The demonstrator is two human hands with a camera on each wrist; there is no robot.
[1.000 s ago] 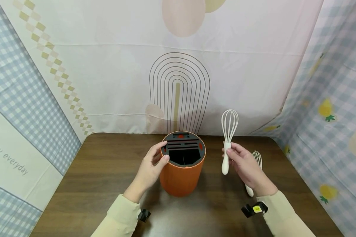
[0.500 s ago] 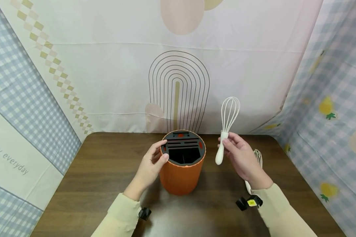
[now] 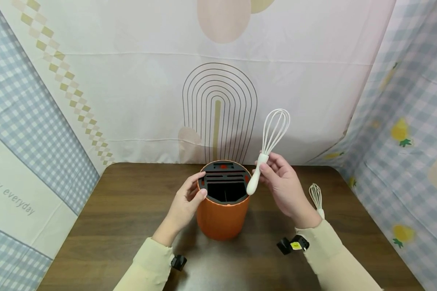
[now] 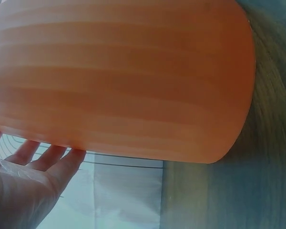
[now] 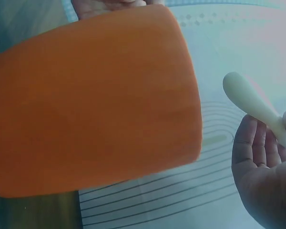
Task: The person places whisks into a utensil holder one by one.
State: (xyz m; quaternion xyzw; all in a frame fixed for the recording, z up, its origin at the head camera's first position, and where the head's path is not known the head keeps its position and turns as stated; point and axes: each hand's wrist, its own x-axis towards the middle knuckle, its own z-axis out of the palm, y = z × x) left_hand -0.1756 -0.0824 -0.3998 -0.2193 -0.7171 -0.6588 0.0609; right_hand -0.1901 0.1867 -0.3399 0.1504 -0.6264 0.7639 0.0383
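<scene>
An orange utensil holder [image 3: 223, 222] with a dark slotted insert stands upright on the table. My left hand [image 3: 182, 208] grips its left side, thumb and fingertips at the rim. In the left wrist view several fingers [image 4: 62, 164] lie along the ribbed orange wall. My right hand [image 3: 285, 188] pinches a white whisk [image 3: 254, 182] by the upper handle, wires up and leaning right. The handle's lower end overlaps the holder's right rim in the head view. In the right wrist view that handle end stands higher than the holder's top edge, to one side of it.
A second white whisk [image 3: 316, 197] lies on the table at the right, its handle partly hidden behind the right forearm. The brown wooden table [image 3: 131, 202] meets a pale patterned cloth [image 3: 138, 109] at the back. Checked cloths hang at both sides.
My right hand has moved left and upward with the whisk, bringing its handle end to the holder's rim and tilting it further. The left hand and holder have stayed put.
</scene>
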